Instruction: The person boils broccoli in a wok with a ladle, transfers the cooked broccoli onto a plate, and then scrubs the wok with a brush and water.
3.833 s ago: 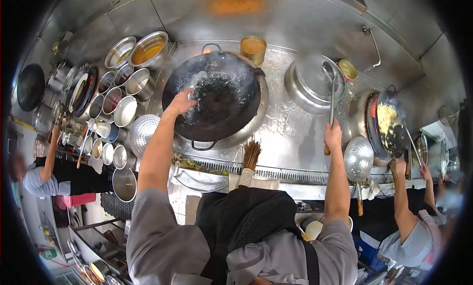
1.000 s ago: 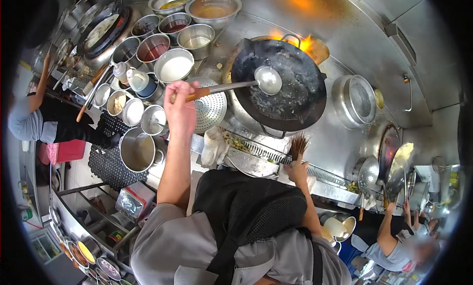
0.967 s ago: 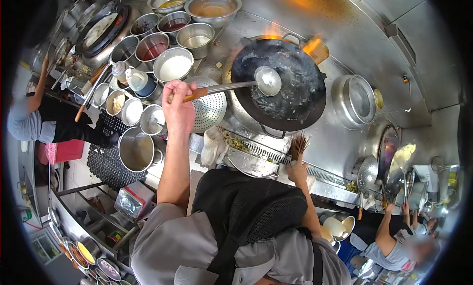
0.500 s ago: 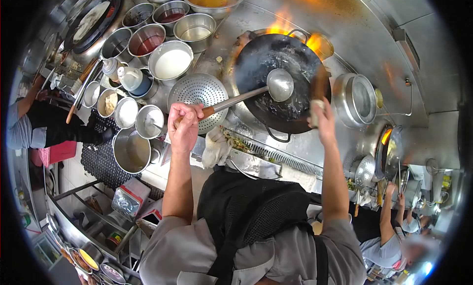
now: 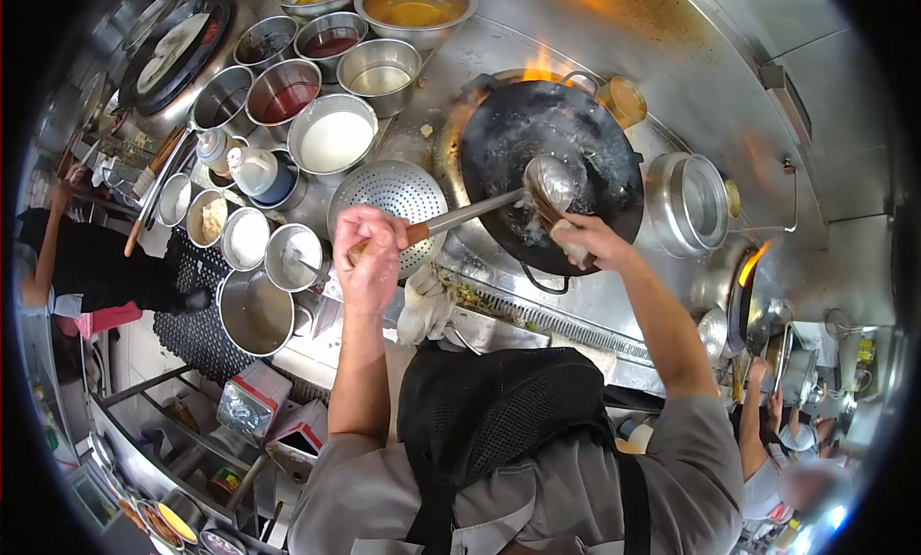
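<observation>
My left hand (image 5: pixel 372 259) is closed around the wooden handle end of a long metal ladle (image 5: pixel 480 208). The ladle's bowl lies over the black wok (image 5: pixel 508 138), where wet, frothy liquid and small dark bits show. In my right hand (image 5: pixel 600 240) is a wok brush (image 5: pixel 554 217), gripped by its pale end, its brown bristle end down at the ladle's bowl. Whether the bristles touch the bowl or the wok is hard to make out. Under the ladle's shaft, beside my left hand, sits a round perforated strainer (image 5: pixel 389 198).
Flames (image 5: pixel 545 68) rise behind the wok. Metal pots (image 5: pixel 689 202) stand to its right. Sauce containers (image 5: pixel 331 138) and squeeze bottles (image 5: pixel 257 171) crowd the left. A white cloth (image 5: pixel 422 306) hangs at the counter edge. Co-workers stand at far left and lower right, near another wok (image 5: pixel 737 301) with fire.
My right hand has brought the brush from the wok's right rim leftward and down to the ladle's bowl. The ladle's bowl now sits slightly lower; the flames behind the wok have shrunk.
</observation>
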Motion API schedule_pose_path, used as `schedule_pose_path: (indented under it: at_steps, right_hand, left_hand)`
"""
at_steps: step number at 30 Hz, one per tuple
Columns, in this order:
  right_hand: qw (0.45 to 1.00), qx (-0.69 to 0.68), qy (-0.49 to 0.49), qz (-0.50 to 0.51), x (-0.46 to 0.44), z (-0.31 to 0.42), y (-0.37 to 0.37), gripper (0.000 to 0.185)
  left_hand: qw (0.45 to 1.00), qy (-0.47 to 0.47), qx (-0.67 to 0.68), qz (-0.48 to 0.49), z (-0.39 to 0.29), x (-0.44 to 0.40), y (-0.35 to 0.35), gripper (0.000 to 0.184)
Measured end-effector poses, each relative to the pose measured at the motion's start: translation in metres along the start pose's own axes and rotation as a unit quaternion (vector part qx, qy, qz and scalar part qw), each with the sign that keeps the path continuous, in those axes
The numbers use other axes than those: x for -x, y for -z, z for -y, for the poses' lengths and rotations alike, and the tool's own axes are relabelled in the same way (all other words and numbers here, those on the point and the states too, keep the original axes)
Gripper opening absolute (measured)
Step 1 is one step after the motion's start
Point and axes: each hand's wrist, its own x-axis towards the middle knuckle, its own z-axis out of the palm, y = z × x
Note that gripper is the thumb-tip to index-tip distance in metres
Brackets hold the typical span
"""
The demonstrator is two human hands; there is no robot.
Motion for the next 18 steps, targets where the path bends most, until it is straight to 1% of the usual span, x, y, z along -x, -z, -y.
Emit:
schedule_pose_path:
  at_steps: [1,2,3,4,5,6,8,9,10,11,12,13,14,16,17,18]
  right_hand:
    - [0.993,0.102,0.058,-0.012,-0.012,-0.013,0.013,0.075]
    - [0.973,0.200,0.114,-0.022,-0.020,-0.030,0.031,0.075]
    - [0.905,0.371,0.199,-0.063,-0.024,-0.041,0.063,0.077]
    - [0.797,0.526,0.277,-0.103,-0.029,-0.040,0.088,0.079]
    - [0.794,0.577,0.111,-0.154,0.004,0.010,0.070,0.080]
    - [0.744,0.595,0.158,-0.260,0.010,0.011,0.071,0.073]
    - [0.754,0.449,0.208,-0.432,0.012,0.016,0.056,0.066]
    - [0.754,0.448,0.209,-0.433,0.006,0.010,0.050,0.066]
    - [0.743,0.418,0.296,-0.431,-0.005,0.001,0.047,0.065]
    - [0.728,0.384,0.378,-0.424,-0.011,-0.005,0.044,0.063]
    - [0.756,0.444,0.352,-0.327,-0.014,-0.010,0.046,0.068]
    - [0.781,0.515,0.272,-0.226,-0.019,-0.010,0.050,0.069]
    - [0.789,0.573,0.189,-0.119,-0.023,0.000,0.051,0.070]
    - [0.741,0.632,0.116,-0.194,-0.022,0.032,0.060,0.069]
    - [0.740,0.592,0.142,-0.285,-0.026,0.030,0.067,0.064]
    - [0.741,0.590,0.143,-0.285,-0.028,0.030,0.061,0.064]
  left_hand:
    - [1.000,-0.006,0.009,-0.013,-0.006,-0.004,0.001,0.027]
    - [1.000,-0.006,0.006,-0.014,-0.010,-0.006,0.004,0.027]
    - [1.000,0.008,0.008,-0.020,-0.013,-0.008,0.007,0.027]
    - [0.999,0.021,0.011,-0.026,-0.015,-0.008,0.008,0.026]
    - [0.998,0.038,0.017,-0.051,-0.014,-0.006,0.000,0.024]
    - [0.998,0.038,0.016,-0.051,-0.010,-0.004,0.003,0.024]
    - [0.995,0.025,0.030,-0.088,0.005,-0.001,0.013,0.022]
    - [0.993,0.021,0.036,-0.111,0.008,0.003,0.016,0.019]
    - [0.993,0.021,0.036,-0.108,0.010,0.006,0.016,0.019]
    - [0.989,0.037,0.040,-0.135,0.011,0.010,0.017,0.017]
    - [0.984,0.054,0.042,-0.162,0.011,0.014,0.017,0.016]
    - [0.984,0.058,0.046,-0.159,0.010,0.016,0.016,0.014]
    - [0.985,0.061,0.041,-0.157,0.009,0.017,0.017,0.014]
    - [0.975,0.086,0.053,-0.200,0.007,0.016,0.019,0.014]
    - [0.975,0.083,0.051,-0.199,0.008,0.016,0.019,0.014]
    - [0.974,0.076,0.052,-0.208,0.009,0.017,0.018,0.014]
